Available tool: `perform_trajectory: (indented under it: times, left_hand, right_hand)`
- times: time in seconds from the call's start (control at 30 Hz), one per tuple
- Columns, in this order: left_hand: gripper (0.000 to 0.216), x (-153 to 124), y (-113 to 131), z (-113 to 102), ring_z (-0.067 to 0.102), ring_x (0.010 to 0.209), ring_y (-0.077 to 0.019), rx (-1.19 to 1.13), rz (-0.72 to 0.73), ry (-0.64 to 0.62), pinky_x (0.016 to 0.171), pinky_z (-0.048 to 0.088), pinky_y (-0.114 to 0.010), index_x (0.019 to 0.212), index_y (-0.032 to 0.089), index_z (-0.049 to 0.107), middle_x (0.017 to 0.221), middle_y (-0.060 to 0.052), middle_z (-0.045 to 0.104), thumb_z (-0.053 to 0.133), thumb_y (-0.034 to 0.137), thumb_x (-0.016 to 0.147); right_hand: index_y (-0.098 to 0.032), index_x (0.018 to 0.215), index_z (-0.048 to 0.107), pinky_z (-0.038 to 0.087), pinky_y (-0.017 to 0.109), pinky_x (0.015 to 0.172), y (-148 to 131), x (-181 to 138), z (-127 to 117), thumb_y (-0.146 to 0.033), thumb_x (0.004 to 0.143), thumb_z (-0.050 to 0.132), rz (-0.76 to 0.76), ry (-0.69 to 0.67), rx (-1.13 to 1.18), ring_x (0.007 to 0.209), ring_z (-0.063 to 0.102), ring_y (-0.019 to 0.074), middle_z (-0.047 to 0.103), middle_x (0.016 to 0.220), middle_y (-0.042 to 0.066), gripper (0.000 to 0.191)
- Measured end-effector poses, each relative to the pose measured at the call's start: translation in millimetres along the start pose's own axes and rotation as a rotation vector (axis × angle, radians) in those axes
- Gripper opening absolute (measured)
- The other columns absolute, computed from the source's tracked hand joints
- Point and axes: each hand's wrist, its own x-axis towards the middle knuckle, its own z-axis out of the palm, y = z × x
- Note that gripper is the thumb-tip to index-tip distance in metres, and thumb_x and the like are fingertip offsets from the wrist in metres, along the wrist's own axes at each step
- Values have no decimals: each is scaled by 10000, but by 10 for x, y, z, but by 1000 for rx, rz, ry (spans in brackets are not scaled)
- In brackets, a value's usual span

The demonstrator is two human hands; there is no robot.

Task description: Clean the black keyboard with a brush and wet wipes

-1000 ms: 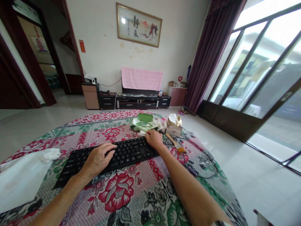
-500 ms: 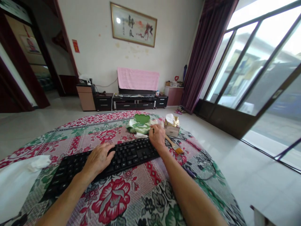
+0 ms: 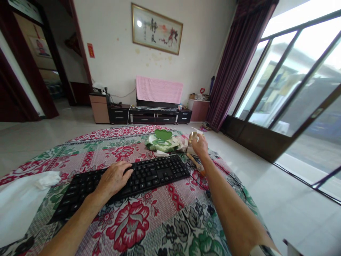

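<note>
My left hand [image 3: 115, 177] lies on the black keyboard [image 3: 149, 175], thumb and fingers stretched out over its middle keys. The keyboard rests at a slant on the flowered tablecloth [image 3: 128, 227]. My right hand [image 3: 200, 145] is at the top of the tissue box [image 3: 190, 149], past the keyboard's far right corner. Its fingers are closed around the white tissue [image 3: 197, 130] at the gold-trimmed opening, though the fingertips are partly hidden. Beneath the right forearm lies a brush [image 3: 195, 162] with a wooden handle, its bristles partly covered.
A green and white wipes pack [image 3: 162, 141] with a raised green lid stands behind the keyboard. White cloth or paper [image 3: 18, 202] with a crumpled tissue [image 3: 48, 179] lies at the left. Dark cable [image 3: 237, 181] runs along the right side of the round table.
My right hand has moved right, from beside the wipes pack and keyboard corner to the tissue box. My left hand stays on the keyboard. The view has shifted slightly.
</note>
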Motion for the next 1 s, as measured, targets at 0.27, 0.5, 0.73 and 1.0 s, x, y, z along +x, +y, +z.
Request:
perform_trajectory:
  times: [0.27, 0.5, 0.73, 1.0]
  left_hand:
    - [366, 11, 15, -17, 628, 982, -266, 22, -5, -31, 929, 464, -398, 990, 163, 709, 1060, -113, 691, 430, 358, 856]
    - [368, 16, 10, -17, 628, 1010, -249, -23, -25, -2, 940, 470, -393, 1069, 181, 677, 1087, -95, 686, 425, 355, 866]
    - [509, 94, 162, -118, 530, 1208, -259, -161, -14, 192, 1043, 403, -414, 1303, 184, 504, 1310, -107, 574, 501, 392, 838]
    - [384, 90, 292, -260, 655, 895, -217, -664, -129, 7, 806, 516, -327, 1039, 203, 680, 1048, -56, 698, 590, 460, 768]
  right_hand:
    - [-124, 1190, 571, 418, 229, 575, 64, 28, -80, -355, 663, 583, 177, 129, 1043, 588, 512, 93, 611, 780, -6, 575]
    - [-157, 1119, 616, 454, 220, 590, -274, -209, -57, -295, 589, 676, 162, 108, 1352, 656, 570, 91, 665, 889, 18, 551]
    - [-181, 1127, 641, 465, 238, 594, -815, -812, 95, -308, 638, 684, 51, -310, 1268, 640, 562, 104, 674, 835, 14, 507]
    - [-202, 1099, 650, 448, 229, 578, -1234, -1447, 215, -282, 652, 671, 114, -779, 1326, 611, 549, 95, 683, 834, 0, 454]
